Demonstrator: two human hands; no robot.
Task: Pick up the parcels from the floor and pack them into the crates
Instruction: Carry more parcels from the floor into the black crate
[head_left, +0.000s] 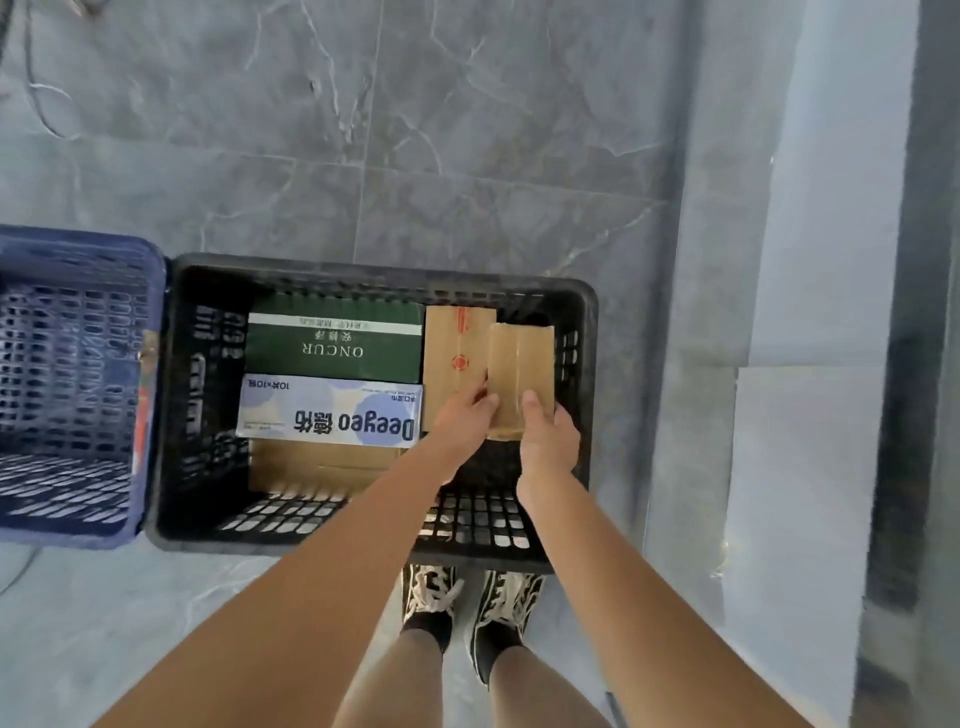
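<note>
- Head view: both hands reach down into the black crate.
- Left hand and right hand curl their fingers round the near end of a small brown parcel, thumbs on top.
- Just left of the fingers, touching the held parcel, lies a taped cardboard box.
- Further left sit the green box, the Deeyeo box and a flat carton.
- Beside them, far left, stands the blue crate.
</note>
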